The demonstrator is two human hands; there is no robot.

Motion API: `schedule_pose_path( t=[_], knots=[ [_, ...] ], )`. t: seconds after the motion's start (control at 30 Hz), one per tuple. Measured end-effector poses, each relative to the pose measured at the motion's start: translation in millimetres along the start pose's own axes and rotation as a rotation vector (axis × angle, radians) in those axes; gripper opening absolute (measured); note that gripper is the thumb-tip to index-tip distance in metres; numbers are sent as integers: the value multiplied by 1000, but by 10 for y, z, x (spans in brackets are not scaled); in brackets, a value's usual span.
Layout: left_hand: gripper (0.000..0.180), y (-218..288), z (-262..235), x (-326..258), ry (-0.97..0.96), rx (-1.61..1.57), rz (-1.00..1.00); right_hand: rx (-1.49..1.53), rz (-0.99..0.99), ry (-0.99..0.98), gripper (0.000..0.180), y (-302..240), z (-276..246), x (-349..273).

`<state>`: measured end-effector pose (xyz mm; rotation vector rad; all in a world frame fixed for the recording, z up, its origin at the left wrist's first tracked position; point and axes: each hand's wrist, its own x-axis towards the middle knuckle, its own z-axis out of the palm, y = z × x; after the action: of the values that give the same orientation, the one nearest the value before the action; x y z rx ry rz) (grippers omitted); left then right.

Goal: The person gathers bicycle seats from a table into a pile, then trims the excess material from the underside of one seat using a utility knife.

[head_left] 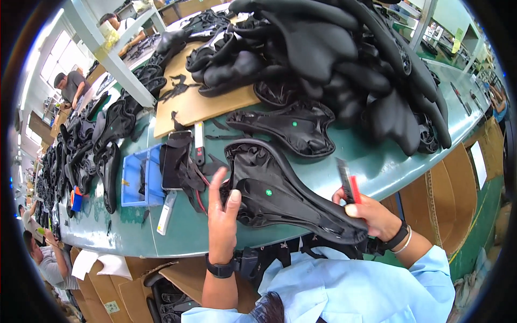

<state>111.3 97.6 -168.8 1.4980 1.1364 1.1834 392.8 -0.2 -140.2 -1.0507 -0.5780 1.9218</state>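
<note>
Right of centre, the right hand (375, 214) gripped a red cutter (354, 189) blade-up, probably so it wouldn't nick the black saddle (285, 197); left hand (222, 226) was kinda splayed, fingers apart.

A black bicycle saddle (293, 202) is turned underside up, right of the blue bin (129, 183) — creased lining and a round green sticker (269, 192) exposed, wide end nearest the bin. Farther right, a red cutter (354, 188) is held — blade upward.
</note>
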Motion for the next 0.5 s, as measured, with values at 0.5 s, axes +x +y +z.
schedule_pose_path(
  t=[0.5],
  knots=[
    [19, 225, 256, -175, -396, 663, 300, -1280, -537, 319, 44, 110, -140, -35]
  ],
)
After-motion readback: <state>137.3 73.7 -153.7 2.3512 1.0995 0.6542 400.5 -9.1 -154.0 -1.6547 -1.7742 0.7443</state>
